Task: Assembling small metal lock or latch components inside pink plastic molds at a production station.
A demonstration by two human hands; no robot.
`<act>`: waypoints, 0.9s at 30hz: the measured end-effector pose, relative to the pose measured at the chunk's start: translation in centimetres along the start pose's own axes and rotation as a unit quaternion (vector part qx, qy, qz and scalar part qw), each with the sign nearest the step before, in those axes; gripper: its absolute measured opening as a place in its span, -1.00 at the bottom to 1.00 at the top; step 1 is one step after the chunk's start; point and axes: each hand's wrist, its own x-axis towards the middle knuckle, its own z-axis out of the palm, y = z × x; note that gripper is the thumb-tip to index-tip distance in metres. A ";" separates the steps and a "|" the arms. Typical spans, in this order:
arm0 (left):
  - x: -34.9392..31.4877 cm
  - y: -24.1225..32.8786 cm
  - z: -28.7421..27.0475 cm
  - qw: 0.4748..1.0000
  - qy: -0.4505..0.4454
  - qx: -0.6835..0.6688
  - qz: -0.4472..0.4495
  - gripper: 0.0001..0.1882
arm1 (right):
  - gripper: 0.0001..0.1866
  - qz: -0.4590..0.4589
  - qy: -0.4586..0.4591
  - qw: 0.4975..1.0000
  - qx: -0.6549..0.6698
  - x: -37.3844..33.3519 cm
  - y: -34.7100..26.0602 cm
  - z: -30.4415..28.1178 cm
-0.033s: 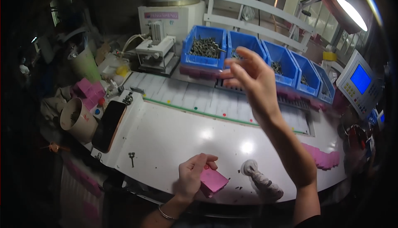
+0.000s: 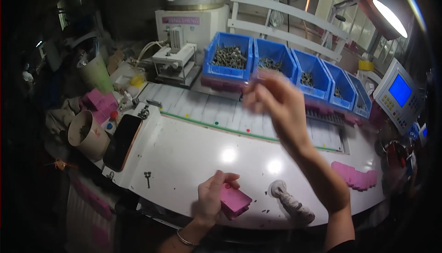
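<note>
My left hand (image 2: 211, 197), low in the middle above the white tabletop, is closed around a pink block (image 2: 235, 201) that looks like a mould. My right hand (image 2: 278, 102) is raised before the blue bins, nearest to the second blue bin (image 2: 286, 64) from the left. Motion smears its fingers, so I cannot tell whether anything is between them. Small grey metal-looking pieces (image 2: 229, 58) fill the leftmost blue bin (image 2: 212, 64). To the right of the pink block lies a twisted whitish cloth bundle (image 2: 292, 201).
A phone (image 2: 122, 142) and a beige cup (image 2: 87, 133) stand at the left, near stacked pink blocks (image 2: 100, 105). A row of pink pieces (image 2: 353, 176) lies at the right, below a panel with a blue screen (image 2: 399, 89). A lamp (image 2: 390, 14) shines above.
My right hand has dipped slightly, its fingers lower and more blurred. My left hand still holds the pink block in nearly the same place. The view has shifted a little.
</note>
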 end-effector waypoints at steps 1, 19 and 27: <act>0.2 -0.5 -0.9 0.999 0.014 -0.040 -0.019 -0.35 | -0.81 0.041 -0.086 0.995 -0.002 -2.6 -0.4 0.7; 1.9 -3.2 4.8 0.968 -0.185 0.080 -0.148 -0.31 | -0.30 0.158 -0.178 0.864 -0.444 -22.2 1.8 -7.1; 1.5 -3.9 6.0 0.971 -0.171 0.100 -0.131 -0.34 | -0.52 -0.095 -0.107 0.828 -0.543 -21.9 2.5 -4.6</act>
